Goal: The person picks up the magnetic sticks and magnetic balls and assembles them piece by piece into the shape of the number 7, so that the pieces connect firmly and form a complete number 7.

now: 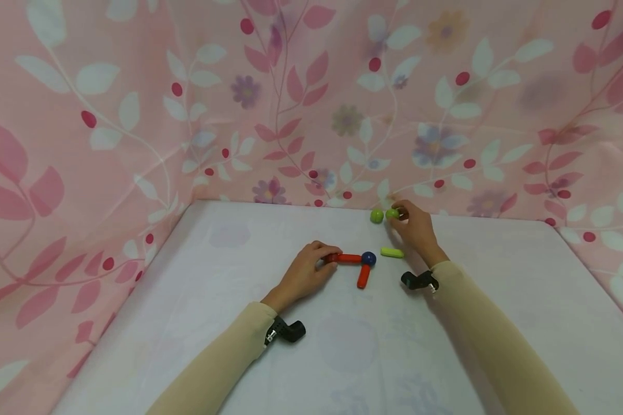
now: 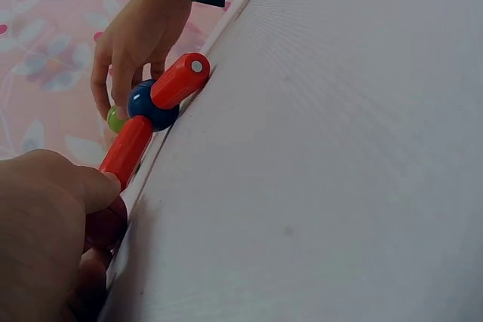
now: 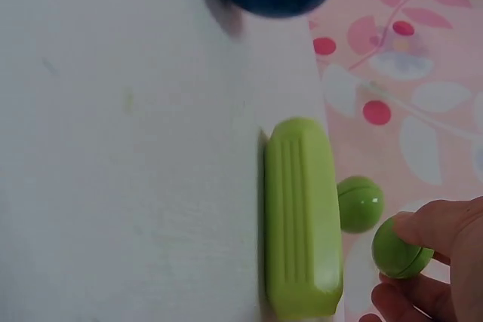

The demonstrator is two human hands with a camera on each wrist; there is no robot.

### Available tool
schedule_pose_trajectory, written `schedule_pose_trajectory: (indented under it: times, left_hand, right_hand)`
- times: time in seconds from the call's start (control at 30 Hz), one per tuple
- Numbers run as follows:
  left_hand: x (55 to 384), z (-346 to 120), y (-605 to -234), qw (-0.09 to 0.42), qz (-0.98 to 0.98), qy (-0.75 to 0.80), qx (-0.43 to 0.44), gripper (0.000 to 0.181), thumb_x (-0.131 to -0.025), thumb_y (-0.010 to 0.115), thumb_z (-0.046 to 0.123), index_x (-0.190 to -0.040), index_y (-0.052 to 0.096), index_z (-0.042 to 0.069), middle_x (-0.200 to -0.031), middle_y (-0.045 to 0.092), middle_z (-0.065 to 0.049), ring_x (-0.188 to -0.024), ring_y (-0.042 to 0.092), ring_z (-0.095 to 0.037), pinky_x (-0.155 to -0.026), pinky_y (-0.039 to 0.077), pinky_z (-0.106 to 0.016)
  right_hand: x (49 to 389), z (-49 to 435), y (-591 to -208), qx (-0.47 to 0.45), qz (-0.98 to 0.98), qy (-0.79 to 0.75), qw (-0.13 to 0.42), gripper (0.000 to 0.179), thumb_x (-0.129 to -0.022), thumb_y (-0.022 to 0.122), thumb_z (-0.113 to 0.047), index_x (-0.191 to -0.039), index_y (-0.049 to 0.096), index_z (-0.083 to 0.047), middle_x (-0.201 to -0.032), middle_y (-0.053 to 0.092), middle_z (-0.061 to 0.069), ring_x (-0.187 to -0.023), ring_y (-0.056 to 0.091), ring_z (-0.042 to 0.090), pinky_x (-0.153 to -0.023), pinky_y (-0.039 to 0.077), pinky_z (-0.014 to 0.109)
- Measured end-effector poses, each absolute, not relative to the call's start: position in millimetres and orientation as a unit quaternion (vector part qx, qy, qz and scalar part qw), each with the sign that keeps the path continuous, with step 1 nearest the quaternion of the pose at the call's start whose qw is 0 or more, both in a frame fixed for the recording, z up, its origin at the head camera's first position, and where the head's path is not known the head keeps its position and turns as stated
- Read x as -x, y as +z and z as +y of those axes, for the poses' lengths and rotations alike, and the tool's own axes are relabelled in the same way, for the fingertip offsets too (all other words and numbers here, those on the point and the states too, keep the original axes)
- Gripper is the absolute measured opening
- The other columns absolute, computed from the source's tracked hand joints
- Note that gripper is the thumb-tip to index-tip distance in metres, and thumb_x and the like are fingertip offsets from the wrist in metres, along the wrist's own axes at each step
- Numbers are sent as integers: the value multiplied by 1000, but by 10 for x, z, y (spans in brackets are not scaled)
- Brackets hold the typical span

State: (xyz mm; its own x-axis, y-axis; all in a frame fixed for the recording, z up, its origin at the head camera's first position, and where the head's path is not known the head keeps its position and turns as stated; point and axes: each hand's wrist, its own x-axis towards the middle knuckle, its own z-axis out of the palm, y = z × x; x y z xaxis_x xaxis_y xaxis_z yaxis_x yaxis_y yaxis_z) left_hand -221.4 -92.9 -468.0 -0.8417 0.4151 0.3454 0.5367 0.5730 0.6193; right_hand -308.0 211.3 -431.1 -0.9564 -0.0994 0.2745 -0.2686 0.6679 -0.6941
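Observation:
My left hand (image 1: pixel 308 268) grips a dark red ball (image 2: pixel 107 224) at the end of a red rod (image 1: pixel 349 259), its thumb at the joint. The rod's other end meets a blue ball (image 1: pixel 368 258), from which a second red rod (image 1: pixel 363 276) sticks out towards me. At the table's far edge my right hand (image 1: pixel 415 227) pinches a green ball (image 3: pixel 400 250) between thumb and fingers. Just left of it sits another green ball (image 1: pixel 376 216). A light green rod (image 1: pixel 392 252) lies between the blue ball and my right wrist.
The pieces are on a white-covered table (image 1: pixel 228 323). A pink floral cloth (image 1: pixel 311 104) hangs behind its far edge and along the left. Each wrist wears a black camera, such as the left wrist camera (image 1: pixel 291 331).

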Motion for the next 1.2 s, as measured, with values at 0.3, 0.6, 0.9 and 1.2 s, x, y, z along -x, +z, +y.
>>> schedule_pose_trajectory:
  times: [0.3, 0.6, 0.9, 1.2]
  left_hand:
    - [2190, -888, -4661, 69, -890, -367, 260, 41, -100, 72, 23, -140, 66, 18, -124, 62, -3, -111, 55, -19, -97, 47, -40]
    - [2144, -801, -4593, 70, -911, -333, 233, 49, -98, 73, 27, -145, 61, 16, -130, 59, -8, -113, 54, -23, -94, 49, -41]
    - [2235, -734, -4614, 67, -905, -350, 234, 31, -95, 79, 22, -125, 73, 18, -123, 63, -4, -107, 53, -21, -91, 46, -37]
    - [2272, -740, -4622, 68, -900, -361, 234, 22, -96, 78, 22, -118, 77, 17, -115, 65, -2, -103, 55, -21, -88, 45, -38]
  right_hand:
    - [2812, 2115, -4285, -120, -894, 405, 151, 34, -97, 74, -10, -128, 63, -1, -118, 69, 20, -110, 64, 37, -87, 51, 52]
    - [2616, 2111, -4196, -139, -885, 412, 167, 34, -97, 75, -11, -128, 64, -3, -118, 69, 16, -109, 65, 36, -85, 54, 52]
    - [2426, 2077, -4134, -141, -878, 422, 177, 34, -97, 75, -15, -128, 65, -5, -120, 70, 12, -106, 66, 30, -80, 52, 28]
    - [2280, 2098, -4115, -152, -869, 433, 182, 34, -95, 78, -14, -126, 67, -6, -117, 71, 10, -103, 67, 27, -75, 48, 15]
